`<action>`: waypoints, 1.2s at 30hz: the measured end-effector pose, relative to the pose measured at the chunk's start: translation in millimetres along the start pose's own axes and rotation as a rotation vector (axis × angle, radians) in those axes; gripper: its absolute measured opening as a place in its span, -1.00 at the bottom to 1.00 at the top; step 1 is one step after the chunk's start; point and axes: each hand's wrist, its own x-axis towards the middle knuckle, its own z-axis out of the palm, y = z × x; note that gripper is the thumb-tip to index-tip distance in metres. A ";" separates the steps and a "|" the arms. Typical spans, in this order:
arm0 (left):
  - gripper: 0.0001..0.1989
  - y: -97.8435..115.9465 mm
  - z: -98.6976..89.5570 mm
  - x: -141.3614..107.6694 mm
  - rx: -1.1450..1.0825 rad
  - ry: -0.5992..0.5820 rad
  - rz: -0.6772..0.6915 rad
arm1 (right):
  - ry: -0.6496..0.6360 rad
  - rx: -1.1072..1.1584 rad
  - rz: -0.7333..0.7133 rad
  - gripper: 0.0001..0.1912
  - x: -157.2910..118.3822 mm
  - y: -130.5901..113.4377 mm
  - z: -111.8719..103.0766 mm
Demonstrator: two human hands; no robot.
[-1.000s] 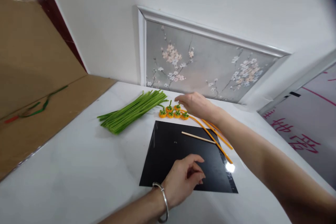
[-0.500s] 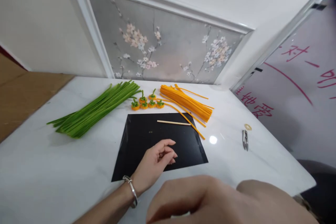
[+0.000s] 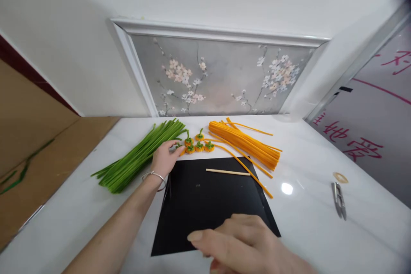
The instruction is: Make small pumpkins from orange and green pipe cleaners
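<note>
Six orange-and-green ornaments (image 3: 199, 147) lie near the rear edge of the counter (image 3: 308, 154); left fingers (image 3: 168, 144) straddle the leftmost; right fingers (image 3: 210, 240) curl; both grips indeterminable.

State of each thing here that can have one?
Ornaments: clustered, green tops up
Left hand: at leftmost ornament, grip unclear
Right hand: fingers curled, contents unclear
Green bundle: lying, ends uneven
Orange bundle: lying, some strands loose
Black mat: flat
Stick: lying on the mat
Snips: lying, open or shut unclear
Bracelet: worn

Green strips (image 3: 141, 157) left of centre, orange strips (image 3: 244, 142) right, orange-and-green ornaments (image 3: 199, 146) mid-frame — grey panel (image 3: 221, 77) upper middle, pink-and-white blossom pattern.
</note>
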 end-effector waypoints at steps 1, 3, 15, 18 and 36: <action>-0.83 -2.7 1.7 1.1 -0.015 -0.007 -0.021 | -0.032 -0.032 0.053 -0.29 -1.0 5.3 -0.2; -0.88 -3.9 3.0 -1.3 -0.064 -0.018 -0.072 | -0.051 -0.068 0.089 -0.38 -4.4 14.5 -3.6; -0.81 73.5 28.1 -113.6 -0.906 -0.537 -0.877 | 0.464 0.121 0.461 -0.74 -8.1 46.8 -10.9; -0.87 76.3 41.8 -129.2 -0.978 -0.668 -0.868 | 0.499 0.084 0.451 -0.75 -5.8 47.0 -15.2; -0.92 75.5 42.6 -134.7 -0.276 -0.495 0.088 | 0.487 0.034 0.457 -0.82 -5.4 51.9 -19.0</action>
